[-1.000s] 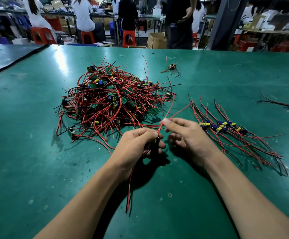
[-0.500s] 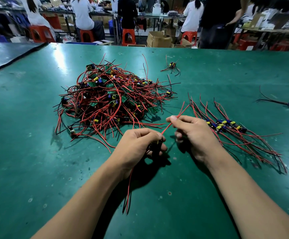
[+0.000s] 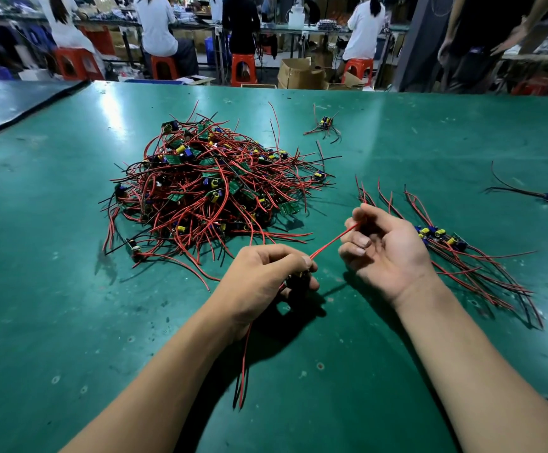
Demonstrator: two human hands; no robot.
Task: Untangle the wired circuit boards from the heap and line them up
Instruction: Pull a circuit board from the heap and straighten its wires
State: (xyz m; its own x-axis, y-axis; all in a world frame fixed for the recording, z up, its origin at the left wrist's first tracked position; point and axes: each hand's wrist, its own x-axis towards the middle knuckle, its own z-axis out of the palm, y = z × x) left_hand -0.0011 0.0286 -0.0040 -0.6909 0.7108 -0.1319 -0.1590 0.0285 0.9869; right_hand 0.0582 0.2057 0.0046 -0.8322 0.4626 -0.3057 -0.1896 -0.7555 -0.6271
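My left hand [image 3: 266, 276] grips a board [image 3: 299, 278] just in front of the heap [image 3: 213, 191]. My right hand [image 3: 383, 246], palm up, curls round its wire [image 3: 331, 241], beside the row [image 3: 446, 243].

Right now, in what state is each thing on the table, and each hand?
left hand: grips a circuit board, mostly hidden.
right hand: palm up, pinches the red wire.
red wire: stretched straight between both hands.
heap of wired circuit boards: tangled, untouched.
lined-up boards: lying side by side.
stray board: alone beyond the heap.
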